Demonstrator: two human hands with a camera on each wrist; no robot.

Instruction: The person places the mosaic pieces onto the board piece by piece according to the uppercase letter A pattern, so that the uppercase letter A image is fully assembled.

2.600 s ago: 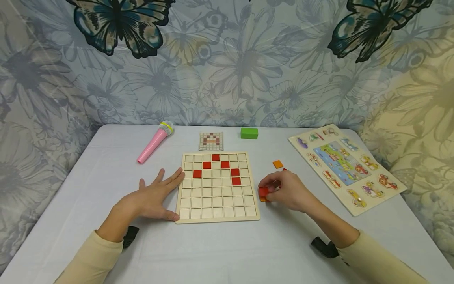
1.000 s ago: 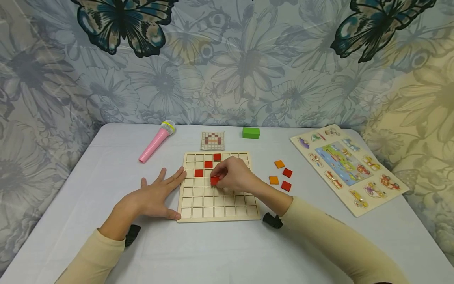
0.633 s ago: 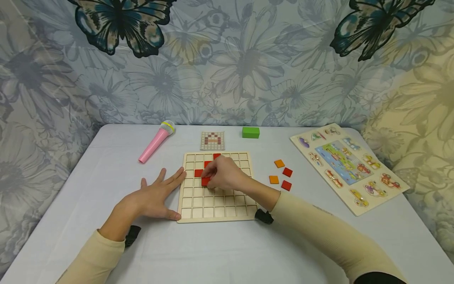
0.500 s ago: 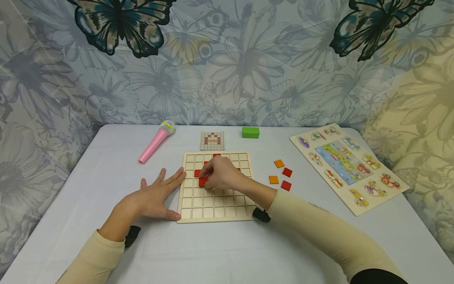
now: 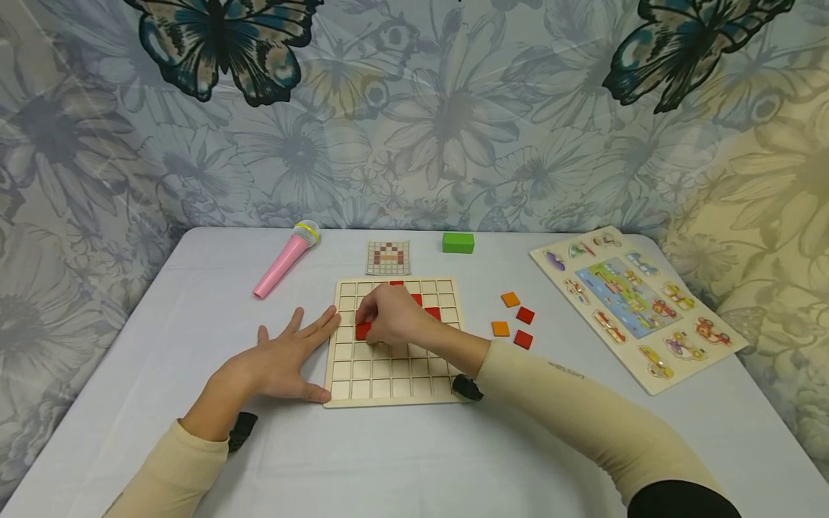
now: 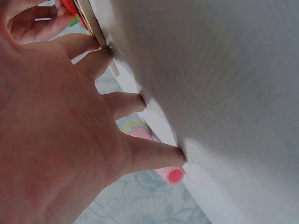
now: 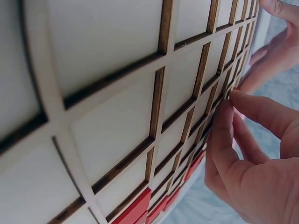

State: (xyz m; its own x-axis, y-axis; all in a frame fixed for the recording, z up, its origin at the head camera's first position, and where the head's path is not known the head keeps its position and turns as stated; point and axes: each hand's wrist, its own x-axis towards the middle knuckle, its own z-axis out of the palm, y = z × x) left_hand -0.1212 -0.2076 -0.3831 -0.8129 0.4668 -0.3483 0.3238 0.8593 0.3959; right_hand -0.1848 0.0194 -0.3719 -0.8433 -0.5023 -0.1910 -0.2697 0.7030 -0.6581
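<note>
My left hand (image 5: 275, 360) lies with spread, straight fingers at the left edge of a wooden grid board (image 5: 401, 385), thumb and fingertips touching its rim. Over the board's left part, my right hand (image 5: 395, 316) pinches a red square tile (image 5: 363, 332) between thumb and fingers, low at the grid. Red tiles (image 5: 432, 314) show in upper cells beyond the right hand, which hides other cells. In the right wrist view, the fingertips (image 7: 226, 112) meet close to the grid. The left wrist view shows the left palm (image 6: 60, 116) beside the board's edge (image 6: 91, 23).
Loose red tiles (image 5: 523, 339) and orange tiles (image 5: 500, 329) lie right of the board. Behind it are a small pattern card (image 5: 388, 257) and a green block (image 5: 458, 243). A pink toy microphone (image 5: 283, 265) lies back left, a picture puzzle board (image 5: 637, 309) at right.
My right hand has carried the red tile from beside the loose tiles leftward across the board, sliding a little further left in the last half second. The left hand stays at the board's edge.
</note>
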